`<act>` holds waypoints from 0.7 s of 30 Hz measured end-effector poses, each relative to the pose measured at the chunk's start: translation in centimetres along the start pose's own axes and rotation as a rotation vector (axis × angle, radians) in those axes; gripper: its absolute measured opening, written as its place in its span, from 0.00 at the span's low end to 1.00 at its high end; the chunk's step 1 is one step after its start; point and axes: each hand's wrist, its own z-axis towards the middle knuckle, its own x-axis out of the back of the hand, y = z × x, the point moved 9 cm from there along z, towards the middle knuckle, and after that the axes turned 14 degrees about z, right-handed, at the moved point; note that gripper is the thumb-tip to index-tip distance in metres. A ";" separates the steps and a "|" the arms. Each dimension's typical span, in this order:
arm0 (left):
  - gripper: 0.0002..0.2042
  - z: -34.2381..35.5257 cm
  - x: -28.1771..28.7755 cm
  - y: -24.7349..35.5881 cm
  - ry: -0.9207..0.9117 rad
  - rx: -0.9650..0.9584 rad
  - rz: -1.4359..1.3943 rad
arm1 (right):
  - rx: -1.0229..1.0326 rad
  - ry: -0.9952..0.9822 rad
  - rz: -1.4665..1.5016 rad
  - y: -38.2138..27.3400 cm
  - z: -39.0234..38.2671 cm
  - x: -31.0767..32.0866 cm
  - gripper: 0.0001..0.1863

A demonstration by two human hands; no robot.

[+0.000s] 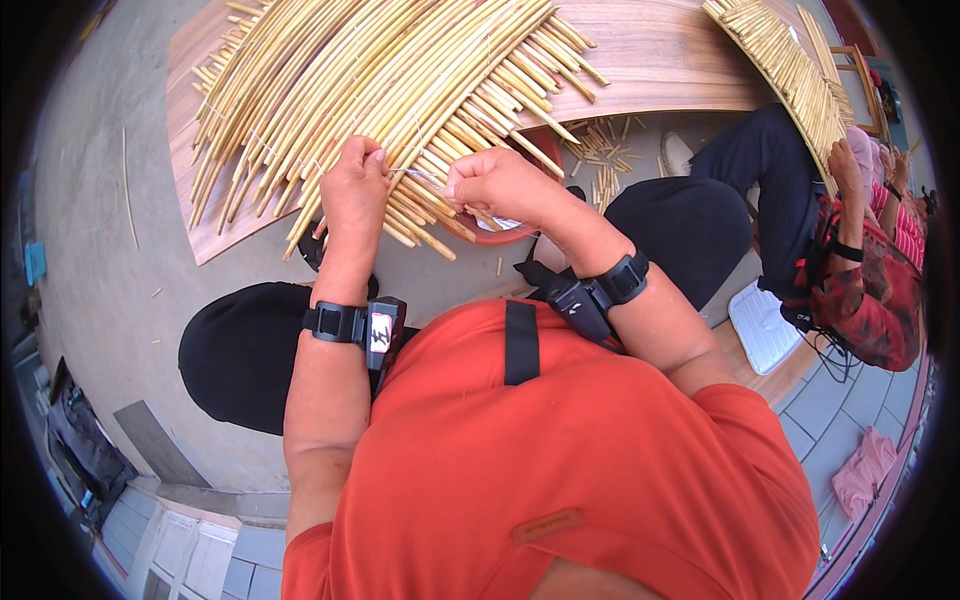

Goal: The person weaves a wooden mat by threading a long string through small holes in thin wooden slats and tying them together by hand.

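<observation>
A mat of pale yellow reed stalks lies across a wooden board in front of me. My left hand is closed at the mat's near edge, pinching a thin pale string. My right hand is closed too, gripping the other end of that string right beside the stalk ends. The string runs short and taut between both hands. Each wrist wears a black strap with a small device.
A red bowl sits under the mat's edge near my right hand. Cut stalk bits litter the concrete floor. A seated person at the right works on another reed mat. White cushion lies beside them.
</observation>
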 end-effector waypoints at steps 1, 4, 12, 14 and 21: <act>0.03 -0.1 0.0 0.0 0.000 -0.001 0.000 | -0.110 -0.089 0.278 0.4 -0.2 -0.9 0.09; 0.03 -0.2 0.1 0.5 0.038 -0.069 0.060 | -0.175 -0.130 0.477 1.2 -0.4 -1.2 0.08; 0.06 -3.0 2.4 1.1 -0.176 0.209 -0.026 | -0.146 -0.020 0.121 0.4 -1.3 -2.1 0.10; 0.06 -5.0 1.5 0.9 -0.346 0.269 -0.168 | -0.140 -0.018 0.129 0.2 -1.3 -2.6 0.11; 0.06 -6.5 -3.2 -0.5 -0.418 0.512 -1.205 | 0.158 -0.020 -0.720 -1.7 -1.1 -3.9 0.08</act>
